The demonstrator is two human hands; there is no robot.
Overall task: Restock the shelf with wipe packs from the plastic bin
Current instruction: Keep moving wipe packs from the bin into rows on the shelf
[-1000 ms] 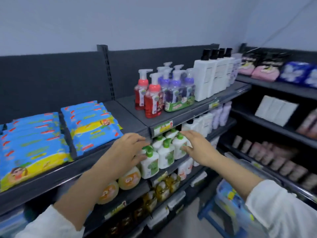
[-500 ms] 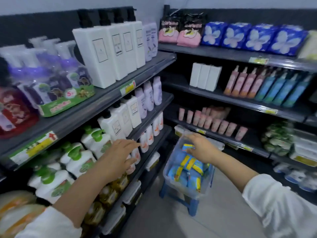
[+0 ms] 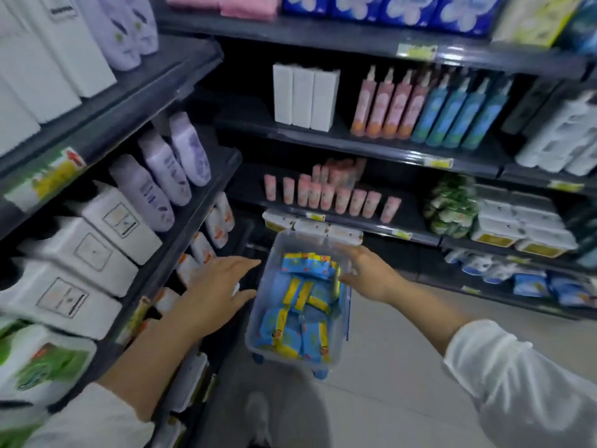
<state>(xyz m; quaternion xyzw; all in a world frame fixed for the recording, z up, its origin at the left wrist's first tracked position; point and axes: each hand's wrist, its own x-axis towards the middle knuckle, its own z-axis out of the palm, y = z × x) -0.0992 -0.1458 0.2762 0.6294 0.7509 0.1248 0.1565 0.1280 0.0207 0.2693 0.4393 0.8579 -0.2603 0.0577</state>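
A clear plastic bin stands on a blue stool in the aisle, below and between my hands. Several blue-and-yellow wipe packs lie in it. My right hand reaches into the bin's far right side, fingers down among the top packs; whether they hold a pack is hidden. My left hand hovers just left of the bin with its fingers spread, holding nothing. The shelf with the stocked wipe packs is out of view to the left.
On the left, dark shelves carry white and lilac bottles. Shelves ahead hold pink tubes, spray bottles and white boxes. A grey tiled floor lies around the stool.
My view swung right and down, away from the wipe shelf to the bin. My right hand went from the shelf edge down into the bin; my left hand followed to the bin's left side.
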